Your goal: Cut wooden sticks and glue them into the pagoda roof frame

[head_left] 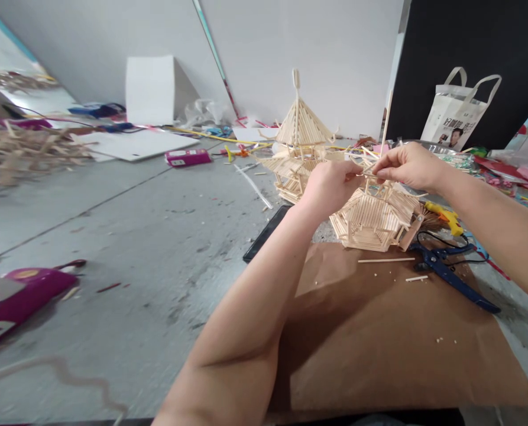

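A half-built pagoda model of thin wooden sticks (372,216) stands at the back edge of a brown paper sheet (401,343). At its top, the fingertips of my left hand (332,184) pinch a thin wooden stick from the left side. My right hand (408,165) is closed too, thumb and fingers pinching at the sticks opposite; the exact grip is partly hidden. One long stick (386,121) rises upright by the right fingers. Behind my left hand stands a taller pagoda (301,127) with a pointed roof.
Blue-handled cutters (461,284) and a yellow glue gun (445,216) lie right of the model. Loose sticks (385,260) rest on the paper. A dark flat object (266,234) lies beside my left forearm. Magenta devices (24,296) and a stick pile (28,151) are leftward; a tote bag (461,115) stands behind.
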The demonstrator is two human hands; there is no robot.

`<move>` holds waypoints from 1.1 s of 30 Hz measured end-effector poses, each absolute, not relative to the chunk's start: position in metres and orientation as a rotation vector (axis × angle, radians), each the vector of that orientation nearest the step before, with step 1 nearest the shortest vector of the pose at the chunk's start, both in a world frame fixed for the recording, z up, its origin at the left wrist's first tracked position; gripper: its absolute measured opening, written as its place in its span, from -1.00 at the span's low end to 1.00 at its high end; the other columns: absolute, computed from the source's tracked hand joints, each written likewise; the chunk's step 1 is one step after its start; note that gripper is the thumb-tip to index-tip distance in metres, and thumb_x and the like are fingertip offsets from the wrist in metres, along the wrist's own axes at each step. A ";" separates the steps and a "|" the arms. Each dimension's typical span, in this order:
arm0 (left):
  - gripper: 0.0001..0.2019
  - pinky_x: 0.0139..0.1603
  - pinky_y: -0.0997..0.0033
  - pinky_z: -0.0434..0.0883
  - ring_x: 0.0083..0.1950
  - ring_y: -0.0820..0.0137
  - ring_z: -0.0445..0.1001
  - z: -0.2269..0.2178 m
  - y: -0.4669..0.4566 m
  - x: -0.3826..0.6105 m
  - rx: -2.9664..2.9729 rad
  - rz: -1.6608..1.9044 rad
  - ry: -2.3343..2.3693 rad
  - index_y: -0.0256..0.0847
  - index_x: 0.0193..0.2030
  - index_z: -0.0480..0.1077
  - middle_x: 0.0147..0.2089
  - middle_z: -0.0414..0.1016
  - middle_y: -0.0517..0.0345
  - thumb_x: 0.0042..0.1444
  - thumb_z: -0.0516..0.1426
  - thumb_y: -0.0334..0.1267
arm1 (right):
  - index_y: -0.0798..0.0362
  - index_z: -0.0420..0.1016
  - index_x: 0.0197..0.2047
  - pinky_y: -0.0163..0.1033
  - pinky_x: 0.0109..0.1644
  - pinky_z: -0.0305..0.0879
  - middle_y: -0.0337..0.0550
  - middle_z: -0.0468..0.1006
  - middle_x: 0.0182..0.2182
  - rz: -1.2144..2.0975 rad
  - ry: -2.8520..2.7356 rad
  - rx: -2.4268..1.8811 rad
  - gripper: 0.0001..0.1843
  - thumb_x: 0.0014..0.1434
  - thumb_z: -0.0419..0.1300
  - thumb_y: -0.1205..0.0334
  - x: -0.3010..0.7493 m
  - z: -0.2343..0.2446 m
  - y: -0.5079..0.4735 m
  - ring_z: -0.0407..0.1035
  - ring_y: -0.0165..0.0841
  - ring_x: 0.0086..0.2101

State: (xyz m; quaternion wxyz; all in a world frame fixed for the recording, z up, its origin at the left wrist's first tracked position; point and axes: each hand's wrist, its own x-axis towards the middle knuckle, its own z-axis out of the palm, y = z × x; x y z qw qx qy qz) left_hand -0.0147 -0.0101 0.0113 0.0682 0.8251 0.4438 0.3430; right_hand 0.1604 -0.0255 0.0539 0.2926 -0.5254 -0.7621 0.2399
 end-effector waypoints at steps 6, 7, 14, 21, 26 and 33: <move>-0.75 -0.35 0.41 0.25 -0.38 0.41 0.41 0.010 -0.009 -0.015 2.484 1.051 1.332 -0.19 -0.23 0.53 -0.35 0.56 0.07 0.04 0.07 -0.20 | 0.04 0.54 -0.44 -0.11 -0.07 0.34 -0.18 0.56 -0.46 0.585 -2.068 -1.414 -0.92 -0.05 0.21 0.34 0.161 0.053 -0.025 0.43 -0.36 -0.35; -0.75 -0.35 0.41 0.25 -0.38 0.42 0.41 0.010 -0.009 -0.015 2.486 1.049 1.333 -0.19 -0.24 0.53 -0.36 0.55 0.07 0.04 0.07 -0.20 | 0.03 0.54 -0.44 -0.11 -0.08 0.34 -0.18 0.56 -0.46 0.581 -2.069 -1.417 -0.93 -0.05 0.22 0.33 0.161 0.053 -0.024 0.43 -0.35 -0.35; -0.77 -0.39 0.43 0.21 -0.43 0.44 0.36 0.012 -0.010 -0.015 2.520 1.034 1.326 -0.17 -0.31 0.53 -0.41 0.53 0.10 0.05 0.06 -0.18 | 0.04 0.54 -0.41 -0.13 -0.16 0.35 -0.15 0.56 -0.41 0.468 -2.074 -1.463 -0.88 -0.11 0.28 0.25 0.160 0.053 -0.029 0.41 -0.33 -0.36; -0.75 -0.40 0.44 0.21 -0.41 0.43 0.37 0.011 -0.009 -0.015 2.508 1.033 1.331 -0.21 -0.28 0.53 -0.39 0.53 0.08 0.04 0.06 -0.17 | 0.06 0.53 -0.42 -0.09 -0.18 0.27 -0.17 0.54 -0.42 0.336 -2.081 -1.506 -0.87 -0.13 0.28 0.25 0.157 0.053 -0.036 0.38 -0.32 -0.33; -0.76 -0.37 0.44 0.22 -0.39 0.43 0.39 0.012 -0.009 -0.014 2.511 1.015 1.358 -0.17 -0.27 0.53 -0.37 0.55 0.10 0.03 0.06 -0.20 | 0.04 0.55 -0.42 0.01 -0.13 0.22 -0.18 0.52 -0.46 0.274 -2.074 -1.596 -0.90 -0.10 0.26 0.25 0.152 0.056 -0.040 0.38 -0.27 -0.31; -0.76 -0.37 0.42 0.21 -0.37 0.41 0.41 0.012 -0.009 -0.014 2.492 1.014 1.369 -0.15 -0.28 0.53 -0.36 0.55 0.09 0.02 0.06 -0.19 | -0.01 0.55 -0.47 0.22 0.09 -0.08 -0.23 0.50 -0.51 0.053 -2.102 -1.629 -0.95 -0.10 0.26 0.25 0.145 0.056 -0.043 0.39 -0.23 -0.28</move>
